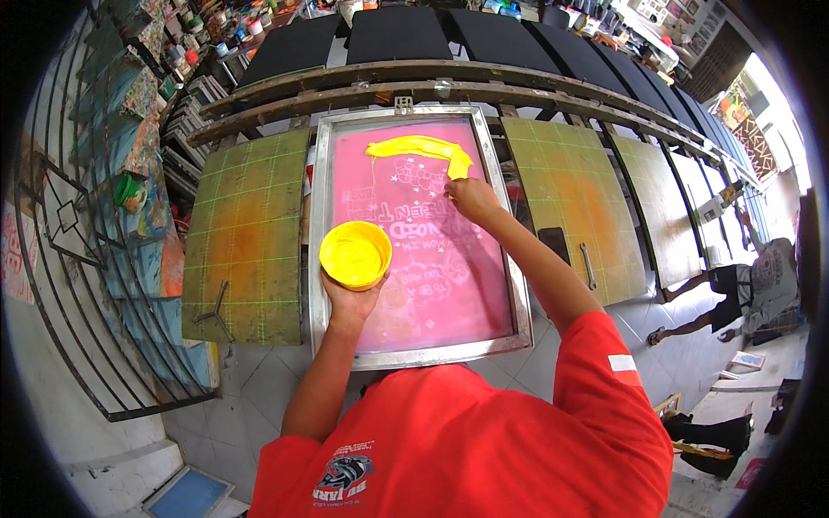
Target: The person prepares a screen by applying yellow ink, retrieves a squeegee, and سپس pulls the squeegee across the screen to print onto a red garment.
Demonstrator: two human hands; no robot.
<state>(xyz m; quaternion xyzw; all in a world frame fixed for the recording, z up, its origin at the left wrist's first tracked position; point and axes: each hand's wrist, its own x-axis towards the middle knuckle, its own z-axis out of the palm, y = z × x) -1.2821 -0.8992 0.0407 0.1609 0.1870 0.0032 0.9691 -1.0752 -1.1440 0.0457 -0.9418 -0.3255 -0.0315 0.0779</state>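
My left hand is wrapped round the lower side of a round tub of yellow ink, held over the near left part of a screen printing frame. The frame has a metal border and a pink mesh with pale lettering and stars. A thick band of yellow ink lies across the mesh's far end, and a thin thread of it trails down the left. Over the band's right end, my right hand is closed on a spatula coated in yellow; its handle is mostly hidden by my fingers.
Printing boards with green grid lines flank the frame, one at left and one at right. A wrench lies on the right one. Wooden rails and black boards stand beyond. Another person is at far right.
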